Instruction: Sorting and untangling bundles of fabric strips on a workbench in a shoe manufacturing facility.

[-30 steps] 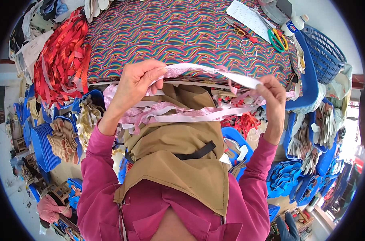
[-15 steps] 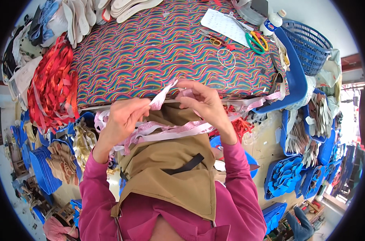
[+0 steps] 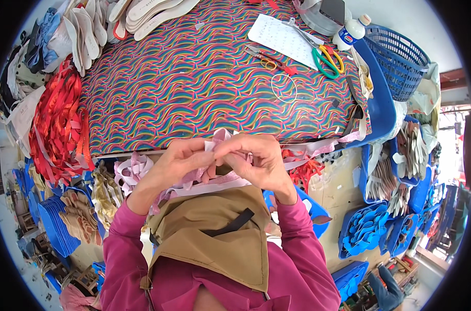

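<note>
At the near edge of the worktop, just below centre: left hand and right hand nearly meet over a pink-and-white ribbon. Left fingers: thumb and forefinger pinched together on it. Right fingers: same, pinched on it just beside the left; the remaining ones curled, partly hidden.

Positions from the hands: ribbon loops at 9 o'clock; one strand runs toward 3 o'clock, reaching a blue tub. Brown apron at 6 o'clock. Red ribbon bundle between 9 and 10. White ring and green-and-yellow-handled scissors between 1 and 2, lying on the worktop. Blue basket at 2.
</note>
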{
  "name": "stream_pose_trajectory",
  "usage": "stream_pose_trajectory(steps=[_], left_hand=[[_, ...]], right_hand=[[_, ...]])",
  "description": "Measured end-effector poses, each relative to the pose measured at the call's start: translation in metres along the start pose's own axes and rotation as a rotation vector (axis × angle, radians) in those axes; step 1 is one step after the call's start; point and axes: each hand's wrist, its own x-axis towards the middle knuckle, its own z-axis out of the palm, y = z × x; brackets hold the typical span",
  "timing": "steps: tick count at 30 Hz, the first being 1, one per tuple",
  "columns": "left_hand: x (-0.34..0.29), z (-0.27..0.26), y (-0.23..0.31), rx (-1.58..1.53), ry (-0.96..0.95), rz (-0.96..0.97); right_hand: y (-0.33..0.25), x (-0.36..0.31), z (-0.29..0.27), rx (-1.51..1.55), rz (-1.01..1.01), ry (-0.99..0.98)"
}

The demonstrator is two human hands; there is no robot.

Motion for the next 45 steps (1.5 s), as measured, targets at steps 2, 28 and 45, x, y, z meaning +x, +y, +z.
stream_pose_trajectory(steps=[2,28,45], left_hand=[[0.008,0.001,-0.004,-0.116,-0.019,-0.019],[0.008,-0.009,0.021,-0.043,0.208,0.064],[-0.014,-0.005,0.017,0.004,0.361,0.247]], right_hand=[[0.001,0.0,-0.003,-0.054,-0.018,-0.009],[0.005,-0.002,-0.056,0.113,0.296,0.297],[0.001,0.015,-0.001,-0.369,0.043,0.055]])
